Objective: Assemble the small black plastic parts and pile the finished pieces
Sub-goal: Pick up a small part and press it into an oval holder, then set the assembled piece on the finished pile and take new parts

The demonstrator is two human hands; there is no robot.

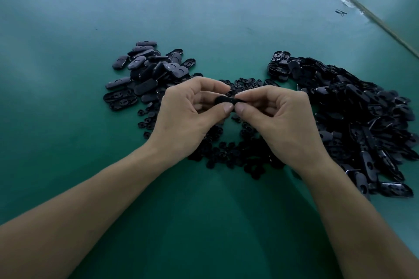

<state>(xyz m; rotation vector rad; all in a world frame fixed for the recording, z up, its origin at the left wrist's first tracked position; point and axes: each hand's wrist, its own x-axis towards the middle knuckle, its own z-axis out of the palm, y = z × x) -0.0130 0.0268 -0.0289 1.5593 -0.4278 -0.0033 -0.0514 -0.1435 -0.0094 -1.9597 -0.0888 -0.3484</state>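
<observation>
On the green table, to my left, lies the pile of oval pieces, which I take to be the finished ones, many lying smooth side up. Just right of it my left hand pinches one end of a small black oval part, thumb below and forefinger curled over the top. The part is in the air between both hands, above the scatter of small round inserts. It looks like light, stiff moulded plastic, smooth and rather slippery on its outer face. I judge the ends and edges the best places to hold it, which leaves the middle free for an insert to seat. Whether one is already in I cannot tell, since my fingers hide it. My right hand pinches the other end the same way, its thumb tip nearly meeting the left thumb. Further right spreads the big heap of oval shells, mostly hollow side up; a hard squeeze might flick so small a piece away
</observation>
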